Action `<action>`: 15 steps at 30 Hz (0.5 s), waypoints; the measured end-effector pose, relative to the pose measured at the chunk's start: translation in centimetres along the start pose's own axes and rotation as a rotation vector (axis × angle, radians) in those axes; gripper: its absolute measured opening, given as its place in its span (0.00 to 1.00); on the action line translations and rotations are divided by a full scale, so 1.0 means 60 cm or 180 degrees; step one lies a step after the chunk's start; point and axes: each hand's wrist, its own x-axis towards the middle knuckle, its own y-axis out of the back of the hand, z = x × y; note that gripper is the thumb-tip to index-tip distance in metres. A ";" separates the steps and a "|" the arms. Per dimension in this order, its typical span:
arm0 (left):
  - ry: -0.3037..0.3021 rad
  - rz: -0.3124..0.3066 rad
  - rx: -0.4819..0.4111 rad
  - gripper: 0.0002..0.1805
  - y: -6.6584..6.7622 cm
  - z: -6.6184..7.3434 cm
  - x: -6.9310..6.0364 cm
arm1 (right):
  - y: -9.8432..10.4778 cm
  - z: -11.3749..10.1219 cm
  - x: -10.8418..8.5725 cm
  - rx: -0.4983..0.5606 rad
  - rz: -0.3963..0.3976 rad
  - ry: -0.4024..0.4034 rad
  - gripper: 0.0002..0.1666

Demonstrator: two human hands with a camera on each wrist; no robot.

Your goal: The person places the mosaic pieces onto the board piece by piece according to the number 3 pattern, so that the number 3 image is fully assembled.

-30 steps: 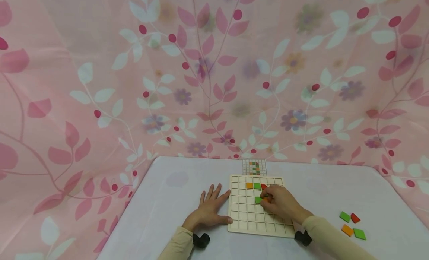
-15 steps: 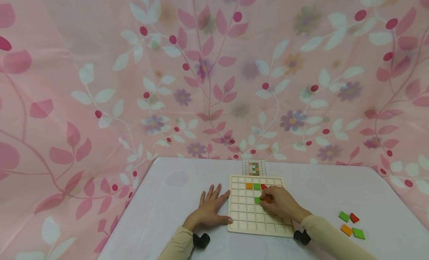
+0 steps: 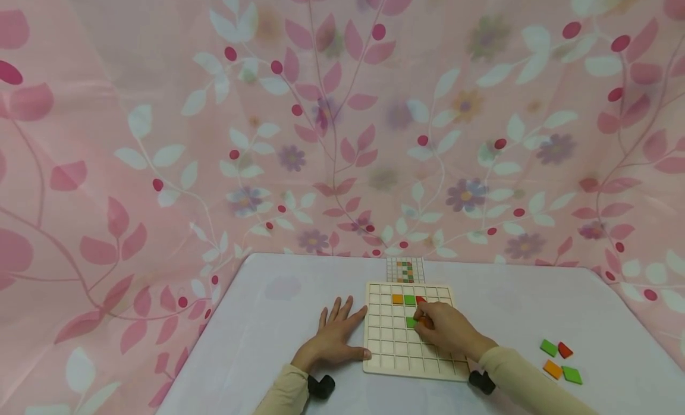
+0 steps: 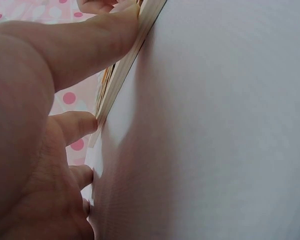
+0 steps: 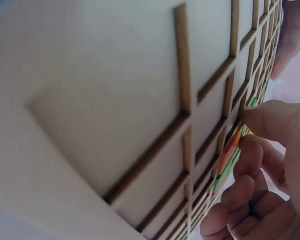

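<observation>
Pictured at a white-topped table [image 3: 299, 275] with rounded far corners, against a pink fabric backdrop [image 3: 348, 183] printed with leafy sprays, berries and purple, blue and orange flowers. Dressed in beige sleeves [image 3: 283, 388], with a black device [image 3: 321, 386] at each wrist. Just beyond the far edge of a pale wooden grid board [image 3: 380, 349], a pattern card [image 3: 405, 269], printed with a small grid of orange, green and red shapes; too small for any finer print to be read.

On the left, spread wide on the tabletop with the left hand [image 3: 333, 339], with thumb and forefinger touching the board's left edge and nothing held.

Pinched between bent thumb and forefinger of the right hand [image 3: 446, 329], with the other fingers curled in: an orange tile [image 5: 230, 150], over the board and partly covered by the fingertips; impossible to tell whether seated in its cell. Just left of it, set in the grid, a green square [image 3: 411, 323]. Two rows farther away, from left to right: an orange square [image 3: 398, 299], a second green square [image 3: 409, 299] and a half-hidden red piece [image 3: 420, 299].

Well right of the board, loosely clustered on the table: two green pieces [image 3: 572, 375], an orange piece [image 3: 553, 369] and a round-edged red tile [image 3: 565, 349].
</observation>
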 end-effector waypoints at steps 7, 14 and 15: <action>-0.0022 0.0079 -0.0063 0.57 -0.009 -0.011 0.003 | 0.003 -0.006 -0.001 -0.0222 -0.0005 -0.0066 0.09; 0.0015 -0.0016 -0.0050 0.56 0.009 0.010 -0.007 | 0.007 -0.008 0.000 -0.0212 -0.0056 -0.0059 0.11; 0.0026 -0.0013 -0.0032 0.56 0.010 0.012 -0.007 | 0.008 -0.007 -0.001 -0.0199 -0.0058 -0.0032 0.11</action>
